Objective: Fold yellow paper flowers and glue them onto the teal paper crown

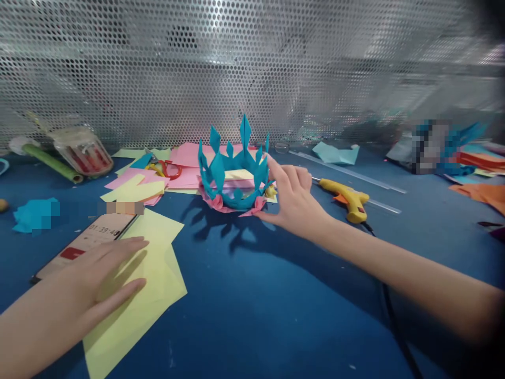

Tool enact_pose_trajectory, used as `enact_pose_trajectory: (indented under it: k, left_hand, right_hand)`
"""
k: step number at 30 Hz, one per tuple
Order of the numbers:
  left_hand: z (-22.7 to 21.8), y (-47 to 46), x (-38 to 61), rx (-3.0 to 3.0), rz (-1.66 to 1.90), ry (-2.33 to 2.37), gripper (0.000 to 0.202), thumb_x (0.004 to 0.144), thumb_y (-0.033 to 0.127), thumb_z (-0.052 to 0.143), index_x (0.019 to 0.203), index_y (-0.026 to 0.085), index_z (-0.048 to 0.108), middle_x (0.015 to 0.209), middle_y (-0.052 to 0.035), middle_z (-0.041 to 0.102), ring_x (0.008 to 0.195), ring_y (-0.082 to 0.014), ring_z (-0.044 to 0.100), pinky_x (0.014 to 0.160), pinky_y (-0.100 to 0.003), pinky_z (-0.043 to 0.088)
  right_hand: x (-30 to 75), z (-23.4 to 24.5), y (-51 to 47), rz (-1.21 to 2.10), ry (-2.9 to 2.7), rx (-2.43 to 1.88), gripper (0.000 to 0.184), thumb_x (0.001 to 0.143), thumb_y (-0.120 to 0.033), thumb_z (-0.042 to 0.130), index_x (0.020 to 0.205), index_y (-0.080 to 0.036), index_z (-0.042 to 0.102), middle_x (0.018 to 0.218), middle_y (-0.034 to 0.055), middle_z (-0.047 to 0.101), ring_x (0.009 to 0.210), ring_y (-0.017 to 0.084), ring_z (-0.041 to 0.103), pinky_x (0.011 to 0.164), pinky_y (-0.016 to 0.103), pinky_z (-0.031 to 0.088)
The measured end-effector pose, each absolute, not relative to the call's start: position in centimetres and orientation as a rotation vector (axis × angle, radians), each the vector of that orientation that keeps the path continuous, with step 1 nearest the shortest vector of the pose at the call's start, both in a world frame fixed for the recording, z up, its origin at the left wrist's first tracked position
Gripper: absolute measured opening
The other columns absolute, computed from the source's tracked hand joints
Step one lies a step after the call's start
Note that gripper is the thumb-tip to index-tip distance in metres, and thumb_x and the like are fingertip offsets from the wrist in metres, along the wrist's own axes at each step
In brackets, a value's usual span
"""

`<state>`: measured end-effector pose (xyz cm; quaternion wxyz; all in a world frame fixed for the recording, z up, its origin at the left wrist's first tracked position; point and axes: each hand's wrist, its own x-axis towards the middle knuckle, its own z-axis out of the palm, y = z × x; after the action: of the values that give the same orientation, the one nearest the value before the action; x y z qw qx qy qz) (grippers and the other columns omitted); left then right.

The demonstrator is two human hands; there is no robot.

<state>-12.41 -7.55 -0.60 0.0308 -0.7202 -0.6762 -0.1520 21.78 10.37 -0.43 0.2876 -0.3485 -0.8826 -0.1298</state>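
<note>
A blue paper crown (236, 163) with pointed diamond tips and pink folded pieces along its lower edge stands upright near the middle. My right hand (294, 195) grips its right side, thumb low at the pink edge and forefinger up by the points; the other fingers curl back. Over the pale yellow paper sheets (158, 263) at the lower left, my left hand (106, 273) is stretched out with fingers apart, holding nothing. Partly under that hand's far side lies a phone (84, 242) showing a timer.
A yellow glue gun (347, 197) with a black cord lies right of the crown, near clear glue sticks (347, 171). Red-handled scissors (170, 171) rest among pink sheets (189, 156). A glass jar (82, 152) leans at left; perforated metal (236, 68) rises behind.
</note>
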Motion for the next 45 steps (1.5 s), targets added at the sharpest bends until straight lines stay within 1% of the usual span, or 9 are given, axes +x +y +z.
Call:
enact_pose_trajectory:
  k: [15, 19, 23, 26, 28, 34, 36, 39, 45]
  left_hand:
    - [-1.7, -5.7, -13.2, -2.378, -0.271, -1.933, 0.045, 0.097, 0.022, 0.037, 0.136, 0.030, 0.059, 0.129, -0.0023, 0.071, 0.109, -0.0253, 0.071, 0.087, -0.038, 0.058]
    - [-1.5, -6.2, -11.3, -2.595, -0.573, -1.775, 0.057, 0.088, 0.010, 0.039, 0.129, 0.041, 0.064, 0.127, 0.0086, 0.072, 0.108, -0.0178, 0.072, 0.094, -0.032, 0.056]
    - [0.6, -6.6, -7.1, -2.565, -1.035, -2.009, 0.037, 0.092, 0.025, 0.046, 0.108, 0.044, 0.074, 0.109, 0.0101, 0.078, 0.097, -0.0180, 0.075, 0.089, -0.027, 0.058]
    - [2.4, -5.9, -4.7, -2.542, -1.459, -2.268, 0.016, 0.085, 0.036, 0.061, 0.086, 0.039, 0.077, 0.079, 0.0065, 0.079, 0.069, -0.0201, 0.076, 0.059, -0.025, 0.062]
    - [2.8, -5.3, -3.6, -2.527, -1.786, -2.498, 0.012, 0.086, 0.036, 0.064, 0.090, 0.035, 0.075, 0.074, 0.0040, 0.077, 0.067, -0.0214, 0.076, 0.059, -0.029, 0.064]
    - [0.2, -4.8, -2.2, -2.605, -2.121, -2.573, 0.062, 0.090, 0.026, 0.058, 0.147, 0.036, 0.033, 0.124, -0.0077, 0.071, 0.090, -0.0219, 0.077, 0.073, -0.032, 0.065]
    - [-0.8, -4.8, -2.5, -2.709, -1.887, -2.351, 0.075, 0.089, 0.018, 0.054, 0.151, 0.044, 0.022, 0.151, -0.0073, 0.051, 0.105, -0.0218, 0.074, 0.080, -0.032, 0.064]
    - [-1.5, -4.9, -3.3, -2.780, -1.301, -1.937, 0.059, 0.089, 0.013, 0.048, 0.140, 0.044, 0.046, 0.160, -0.0014, 0.036, 0.119, -0.0222, 0.066, 0.092, -0.032, 0.059]
    - [-1.4, -4.7, -4.1, -2.846, -0.967, -1.462, 0.029, 0.095, 0.010, 0.049, 0.104, 0.030, 0.068, 0.114, 0.0000, 0.073, 0.106, -0.0193, 0.062, 0.094, -0.031, 0.052]
  right_hand:
    - [21.2, -1.2, 14.0, -0.337, -2.222, -1.206, 0.101, 0.079, -0.038, 0.061, 0.159, -0.013, 0.005, 0.128, 0.0197, 0.049, 0.115, 0.041, 0.046, 0.101, 0.062, 0.034]
    - [20.8, -1.9, 13.4, -0.335, -2.140, -1.215, 0.097, 0.079, -0.034, 0.061, 0.158, -0.011, 0.009, 0.142, 0.0234, 0.039, 0.128, 0.042, 0.039, 0.105, 0.062, 0.033]
    - [20.9, -1.5, 10.3, -0.306, -2.124, -0.909, 0.083, 0.088, -0.031, 0.058, 0.156, -0.016, 0.014, 0.148, 0.0226, 0.035, 0.138, 0.038, 0.034, 0.111, 0.060, 0.029]
    - [20.8, -0.4, 6.6, 0.180, -2.325, -0.487, 0.067, 0.094, -0.041, 0.056, 0.152, -0.023, 0.027, 0.139, 0.0158, 0.051, 0.128, 0.031, 0.050, 0.107, 0.050, 0.041]
    - [20.5, 0.3, 4.3, 0.662, -2.222, -0.502, 0.076, 0.089, -0.050, 0.064, 0.152, -0.025, 0.029, 0.122, 0.0115, 0.063, 0.109, 0.027, 0.061, 0.096, 0.044, 0.051]
    - [20.0, 0.2, 2.6, 1.341, -1.946, -0.912, 0.067, 0.090, -0.026, 0.062, 0.149, -0.030, 0.031, 0.102, 0.0025, 0.069, 0.090, 0.019, 0.069, 0.076, 0.031, 0.056]
    - [20.3, -0.2, 3.4, 1.243, -2.073, -0.991, 0.061, 0.088, -0.022, 0.063, 0.144, -0.028, 0.041, 0.080, -0.0034, 0.063, 0.073, 0.016, 0.063, 0.063, 0.026, 0.050]
    - [20.7, -0.5, 4.5, 1.153, -2.181, -0.988, 0.054, 0.087, -0.025, 0.065, 0.139, -0.028, 0.051, 0.062, -0.0083, 0.047, 0.054, 0.013, 0.045, 0.050, 0.024, 0.037]
    - [20.8, -0.3, 4.0, 1.103, -2.332, -0.874, 0.025, 0.089, -0.029, 0.069, 0.113, -0.026, 0.071, 0.109, 0.0037, 0.070, 0.086, 0.018, 0.066, 0.077, 0.030, 0.053]
